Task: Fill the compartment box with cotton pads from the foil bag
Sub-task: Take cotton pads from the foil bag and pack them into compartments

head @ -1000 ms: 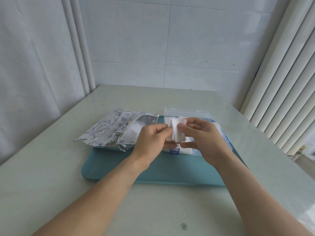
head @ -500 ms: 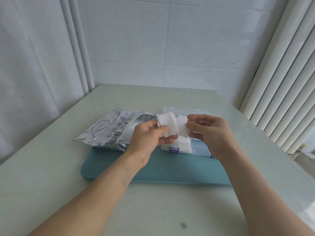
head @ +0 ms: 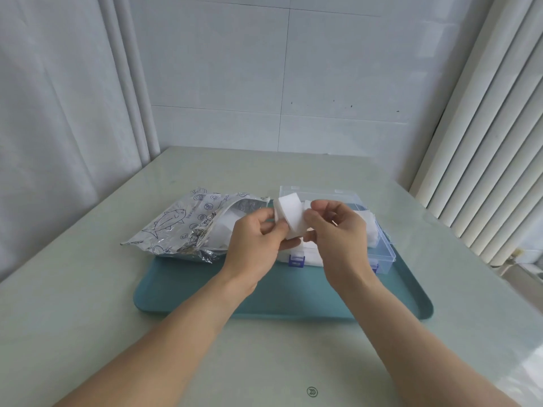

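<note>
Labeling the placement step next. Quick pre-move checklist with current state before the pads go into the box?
1. Pads held: ok. The left hand and right hand both pinch the stack of cotton pads.
2. Stack tidy: not ok. The pads are fanned and offset, not squared up.
3. Box open: ok. The clear compartment box has its lid up at the back.
4. Free compartment: cannot tell. Pads already lie in the box and the hands hide much of it.
5. Box steady: ok. It sits flat on the teal tray.
6. Bag out of the way: ok. The foil bag lies left of the box, mouth open.
</note>
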Action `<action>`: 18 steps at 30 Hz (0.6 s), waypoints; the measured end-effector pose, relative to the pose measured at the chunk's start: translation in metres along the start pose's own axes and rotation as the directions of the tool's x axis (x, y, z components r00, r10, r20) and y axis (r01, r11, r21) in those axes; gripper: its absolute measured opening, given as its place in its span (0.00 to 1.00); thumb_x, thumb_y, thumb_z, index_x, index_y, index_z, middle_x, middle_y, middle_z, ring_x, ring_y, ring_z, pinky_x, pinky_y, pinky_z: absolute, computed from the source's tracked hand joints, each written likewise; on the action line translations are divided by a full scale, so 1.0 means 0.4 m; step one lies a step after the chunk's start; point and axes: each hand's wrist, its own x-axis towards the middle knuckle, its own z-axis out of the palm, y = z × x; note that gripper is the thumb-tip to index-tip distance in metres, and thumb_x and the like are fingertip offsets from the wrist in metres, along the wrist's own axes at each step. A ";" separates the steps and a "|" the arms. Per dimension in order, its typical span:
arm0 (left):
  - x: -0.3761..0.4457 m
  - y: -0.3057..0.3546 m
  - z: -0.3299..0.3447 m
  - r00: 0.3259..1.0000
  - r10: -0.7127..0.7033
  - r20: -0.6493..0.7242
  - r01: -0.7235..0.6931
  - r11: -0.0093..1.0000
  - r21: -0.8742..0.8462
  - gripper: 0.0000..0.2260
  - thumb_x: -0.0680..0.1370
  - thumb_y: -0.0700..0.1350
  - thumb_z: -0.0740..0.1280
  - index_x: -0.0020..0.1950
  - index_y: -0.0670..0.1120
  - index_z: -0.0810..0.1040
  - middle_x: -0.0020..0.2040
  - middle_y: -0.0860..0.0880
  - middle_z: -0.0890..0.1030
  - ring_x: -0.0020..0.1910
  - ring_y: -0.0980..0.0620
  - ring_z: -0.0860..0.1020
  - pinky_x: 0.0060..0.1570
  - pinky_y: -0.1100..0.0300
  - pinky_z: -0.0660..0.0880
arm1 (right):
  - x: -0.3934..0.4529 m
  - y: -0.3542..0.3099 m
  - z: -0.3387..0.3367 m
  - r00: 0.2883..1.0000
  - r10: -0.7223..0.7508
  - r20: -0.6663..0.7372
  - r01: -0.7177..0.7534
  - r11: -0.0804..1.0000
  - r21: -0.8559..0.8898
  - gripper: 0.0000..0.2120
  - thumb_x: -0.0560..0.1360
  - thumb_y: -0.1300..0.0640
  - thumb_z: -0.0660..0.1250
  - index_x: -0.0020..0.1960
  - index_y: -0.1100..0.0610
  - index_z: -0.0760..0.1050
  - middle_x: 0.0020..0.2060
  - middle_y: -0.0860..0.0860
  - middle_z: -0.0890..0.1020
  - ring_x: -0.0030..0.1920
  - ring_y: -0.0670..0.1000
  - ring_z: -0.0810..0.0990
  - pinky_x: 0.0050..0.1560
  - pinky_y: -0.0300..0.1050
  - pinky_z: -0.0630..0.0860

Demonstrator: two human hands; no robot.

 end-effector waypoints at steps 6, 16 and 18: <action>-0.004 0.010 0.008 0.999 -0.009 0.045 0.015 0.992 -0.127 0.11 0.82 0.37 0.60 0.51 0.35 0.81 0.49 0.37 0.84 0.51 0.44 0.83 0.50 0.54 0.81 | -0.011 0.016 0.011 0.949 -0.312 0.035 0.303 0.880 -0.366 0.09 0.75 0.65 0.64 0.46 0.52 0.77 0.43 0.47 0.81 0.40 0.44 0.78 0.39 0.32 0.73; 0.005 0.008 -0.010 0.989 0.067 0.132 -0.068 0.998 0.002 0.08 0.84 0.35 0.60 0.57 0.38 0.78 0.44 0.42 0.83 0.35 0.45 0.82 0.32 0.58 0.76 | 0.054 -0.052 -0.055 0.923 0.133 0.361 0.013 0.927 -0.376 0.07 0.76 0.55 0.73 0.48 0.59 0.82 0.40 0.51 0.82 0.42 0.50 0.77 0.46 0.45 0.72; 0.005 0.009 -0.007 0.985 0.037 0.167 -0.044 0.998 0.035 0.07 0.84 0.38 0.61 0.55 0.39 0.78 0.45 0.43 0.83 0.37 0.47 0.82 0.35 0.58 0.76 | 0.076 -0.066 -0.070 0.935 0.130 0.330 -0.027 0.954 -0.300 0.07 0.76 0.57 0.73 0.46 0.61 0.80 0.39 0.54 0.83 0.42 0.52 0.80 0.45 0.46 0.75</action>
